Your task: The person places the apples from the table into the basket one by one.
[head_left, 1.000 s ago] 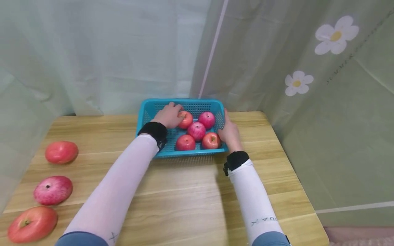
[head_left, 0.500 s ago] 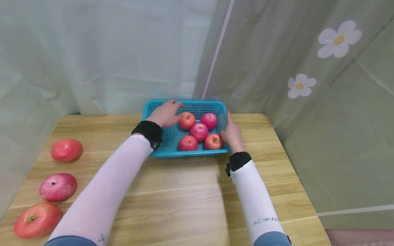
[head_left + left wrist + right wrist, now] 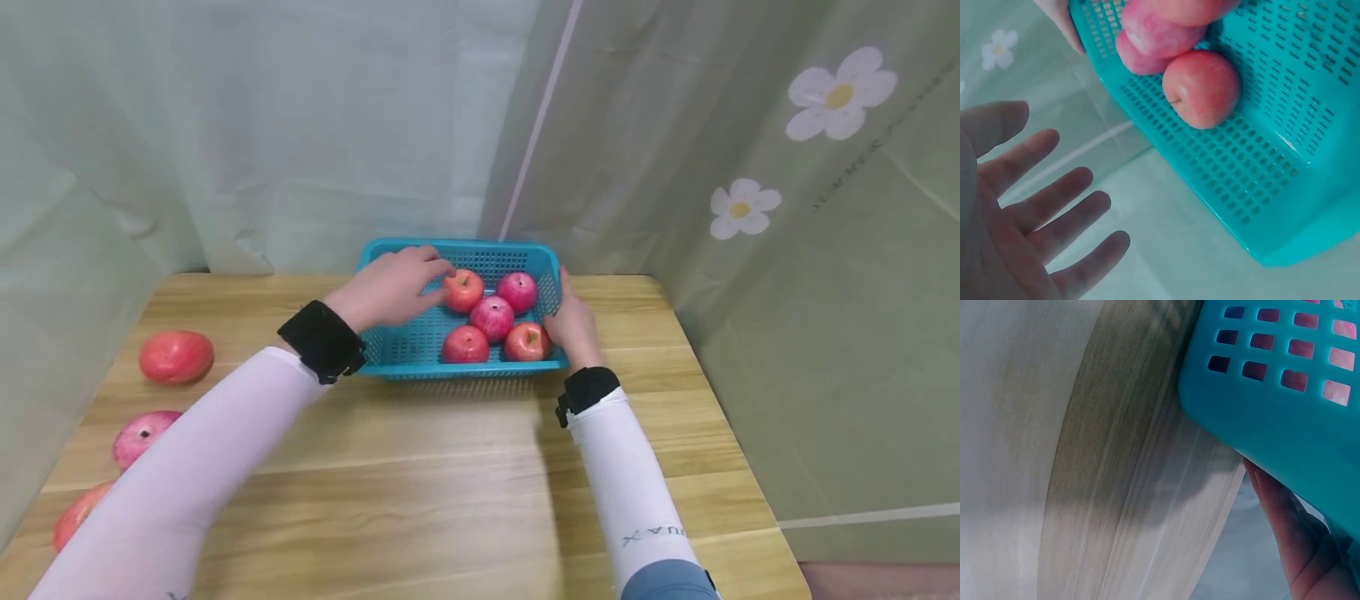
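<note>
A turquoise plastic basket (image 3: 457, 369) with latticed walls stands at the back of the table, holding several red and pink apples. My left hand (image 3: 393, 287) hovers above its left part, holding nothing; the fingers are spread in the left wrist view. Just right of those fingertips sits an orange-red apple (image 3: 467, 292) in the basket, and a gap shows between hand and fruit in the left wrist view. My right hand (image 3: 573, 327) grips the basket's right side at the rim. The right wrist view shows part of that hand (image 3: 1297, 544) against the outer wall, its other fingers hidden.
Along the table's left side lie a red apple (image 3: 177, 357), a pink streaked apple (image 3: 142, 435) and another red apple (image 3: 77, 512), the last two partly covered by the left sleeve. A pale curtain (image 3: 337, 125) hangs right behind the wooden table (image 3: 420, 500).
My left hand has let go of the orange-red apple, which stays in the basket, and has lifted away leftward. My right hand keeps its hold on the basket. The view has shifted slightly.
</note>
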`<state>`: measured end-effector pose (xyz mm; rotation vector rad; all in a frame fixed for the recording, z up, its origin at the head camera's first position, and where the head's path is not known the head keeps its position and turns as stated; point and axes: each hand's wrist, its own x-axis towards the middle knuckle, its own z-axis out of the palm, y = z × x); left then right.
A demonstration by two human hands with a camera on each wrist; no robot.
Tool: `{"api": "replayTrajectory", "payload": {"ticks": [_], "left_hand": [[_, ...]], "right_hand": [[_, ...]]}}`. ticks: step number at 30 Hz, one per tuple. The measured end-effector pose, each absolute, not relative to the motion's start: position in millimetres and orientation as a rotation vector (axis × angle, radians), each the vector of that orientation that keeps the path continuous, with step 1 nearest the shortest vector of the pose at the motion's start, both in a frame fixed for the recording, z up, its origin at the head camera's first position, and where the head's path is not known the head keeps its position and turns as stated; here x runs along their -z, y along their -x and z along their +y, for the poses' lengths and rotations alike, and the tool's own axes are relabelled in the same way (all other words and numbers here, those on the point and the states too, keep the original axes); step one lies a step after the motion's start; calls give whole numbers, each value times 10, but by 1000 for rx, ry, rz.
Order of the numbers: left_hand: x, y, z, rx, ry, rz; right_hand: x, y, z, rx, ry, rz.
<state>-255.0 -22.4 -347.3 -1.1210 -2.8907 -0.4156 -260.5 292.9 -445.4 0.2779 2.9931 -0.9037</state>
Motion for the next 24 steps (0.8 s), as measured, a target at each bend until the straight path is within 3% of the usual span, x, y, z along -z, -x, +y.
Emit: {"api": "replayTrajectory", "payload": {"ticks": [15,24], "left_hand": [[3645,2063,-954,554,1158,-2747],[3715,1764,-1678,584,888,-2899]], "right_hand": [[4410,2630,2980,941,-288,2962],[4389,2635,2998,838,-268,3008]]}}
